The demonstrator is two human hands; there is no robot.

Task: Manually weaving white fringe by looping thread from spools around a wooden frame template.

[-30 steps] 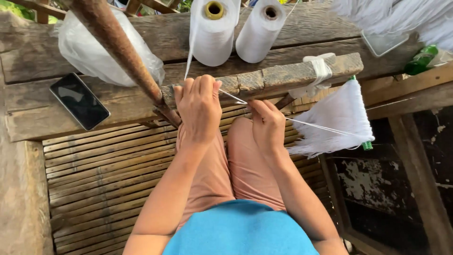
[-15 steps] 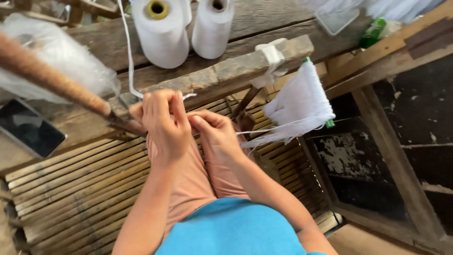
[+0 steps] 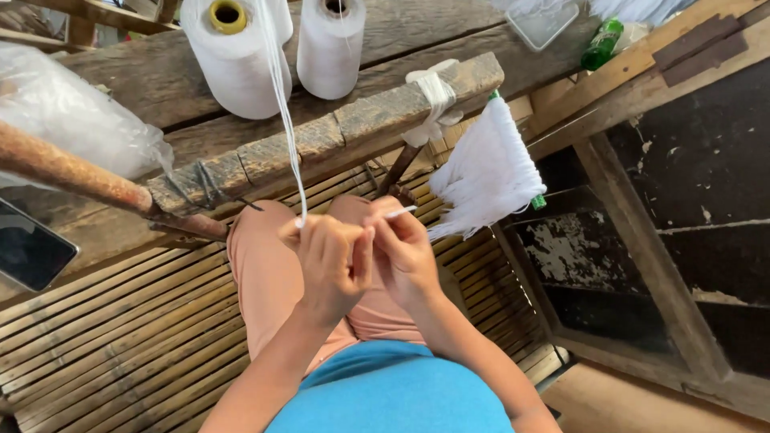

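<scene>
A: Grip? Both hands pinch white thread over the knees: left hand (image 3: 329,261) closed on the strand (image 3: 282,104) rising to the yellow-cored spool (image 3: 233,56); right hand (image 3: 405,248) nips a short end.

B: Progress? White bundle (image 3: 485,172) already hangs off the wooden beam (image 3: 337,136); both spools look full, so plenty left.

white thread (image 3: 282,96), white spools (image 3: 233,60), green bottle (image 3: 601,44), rusty rod (image 3: 72,180)

Two white thread cones (image 3: 241,60) stand on the wooden bench (image 3: 417,36).
</scene>
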